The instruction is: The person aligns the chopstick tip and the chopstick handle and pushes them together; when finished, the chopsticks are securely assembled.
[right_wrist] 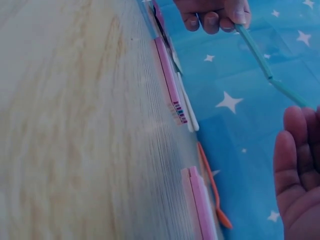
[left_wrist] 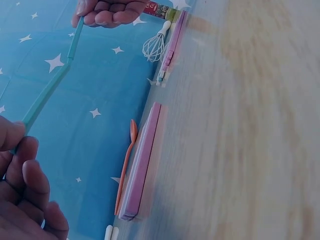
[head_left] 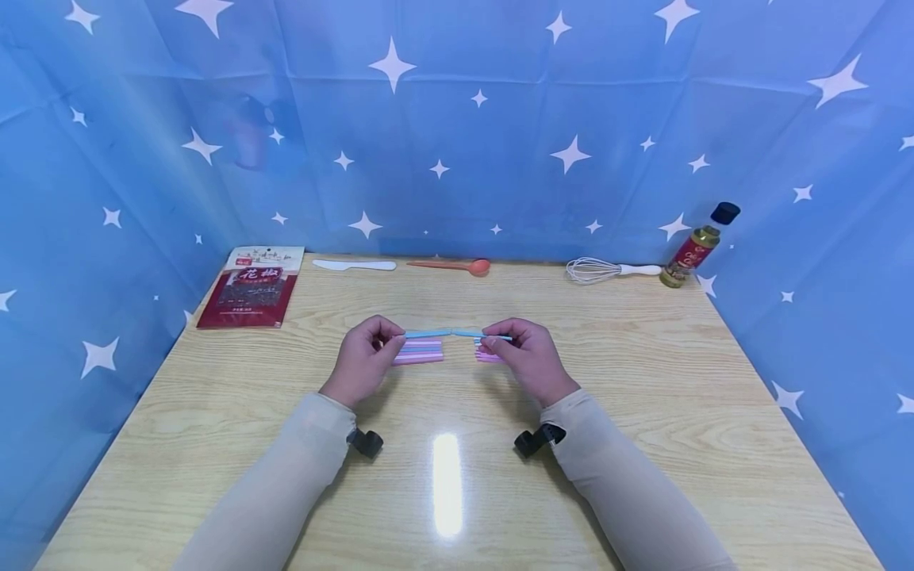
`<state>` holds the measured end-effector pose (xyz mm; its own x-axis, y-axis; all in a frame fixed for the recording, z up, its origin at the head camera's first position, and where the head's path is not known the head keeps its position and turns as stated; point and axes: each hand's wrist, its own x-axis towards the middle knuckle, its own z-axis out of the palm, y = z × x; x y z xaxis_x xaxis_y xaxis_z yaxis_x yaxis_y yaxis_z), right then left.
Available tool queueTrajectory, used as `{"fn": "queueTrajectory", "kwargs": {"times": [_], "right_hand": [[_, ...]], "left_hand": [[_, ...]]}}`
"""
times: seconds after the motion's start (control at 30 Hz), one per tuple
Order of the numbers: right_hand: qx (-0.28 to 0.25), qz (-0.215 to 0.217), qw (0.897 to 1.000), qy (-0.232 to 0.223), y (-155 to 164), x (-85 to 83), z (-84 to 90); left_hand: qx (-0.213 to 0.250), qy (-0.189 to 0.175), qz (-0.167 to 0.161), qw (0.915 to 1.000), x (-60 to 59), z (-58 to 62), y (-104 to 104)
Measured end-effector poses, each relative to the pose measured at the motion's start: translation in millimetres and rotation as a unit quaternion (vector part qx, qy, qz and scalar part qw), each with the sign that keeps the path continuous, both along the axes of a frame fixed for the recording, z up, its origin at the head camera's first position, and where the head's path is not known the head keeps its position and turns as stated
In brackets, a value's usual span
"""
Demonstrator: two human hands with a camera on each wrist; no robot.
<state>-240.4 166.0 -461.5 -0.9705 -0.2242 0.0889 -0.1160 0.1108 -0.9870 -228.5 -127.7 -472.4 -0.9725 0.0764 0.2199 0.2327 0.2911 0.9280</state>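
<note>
A thin light-blue clip stick [head_left: 450,333], bent slightly at its middle hinge, hangs just above the wooden table [head_left: 643,412]. My left hand [head_left: 385,341] pinches its left end and my right hand [head_left: 494,341] pinches its right end. The left wrist view shows the stick [left_wrist: 50,90] running from my left fingers [left_wrist: 20,150] to the right hand [left_wrist: 107,12]. From the right wrist it [right_wrist: 260,55] spans to the left hand [right_wrist: 212,12]. Pink clip sticks [head_left: 417,354] lie on the table under it, more [head_left: 488,358] beneath my right hand.
Along the back edge lie a red spice packet [head_left: 250,285], a white plastic knife [head_left: 353,265], an orange spoon [head_left: 453,266], a whisk [head_left: 607,270] and a black-capped bottle [head_left: 696,246]. Blue star-print cloth [head_left: 457,119] walls in three sides.
</note>
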Motion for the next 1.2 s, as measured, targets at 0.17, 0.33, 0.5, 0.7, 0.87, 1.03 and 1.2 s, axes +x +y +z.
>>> {"fn": "queueTrajectory", "kwargs": {"times": [0.17,0.33,0.5,0.7,0.87,1.03,1.2], "right_hand": [[-0.010,-0.006,1.000,-0.005,2.2,-0.3,2.1],[-0.044,0.000,0.999,-0.019,3.6,0.2,3.6],[-0.051,-0.006,0.998,-0.024,3.2,0.3,4.0],[-0.056,-0.007,0.998,-0.029,2.7,1.2,4.3],[-0.055,-0.003,0.998,-0.022,2.3,1.7,5.2],[-0.051,-0.002,0.999,-0.019,1.9,1.6,4.6],[-0.035,-0.007,0.999,-0.022,0.8,0.5,2.6]], "left_hand": [[0.029,-0.022,-0.022,0.9991,-1.8,-0.5,-3.0],[0.052,-0.034,-0.042,0.9972,-3.1,-0.4,-4.5],[0.061,-0.039,-0.050,0.9962,-3.7,-0.2,-4.4],[0.064,-0.041,-0.047,0.9960,-3.3,-0.1,-3.6],[0.063,-0.038,-0.046,0.9963,-2.0,1.5,-3.0],[0.060,-0.037,-0.040,0.9967,-1.3,1.7,-2.6],[0.043,-0.029,-0.033,0.9981,0.6,3.7,-0.7]]}}
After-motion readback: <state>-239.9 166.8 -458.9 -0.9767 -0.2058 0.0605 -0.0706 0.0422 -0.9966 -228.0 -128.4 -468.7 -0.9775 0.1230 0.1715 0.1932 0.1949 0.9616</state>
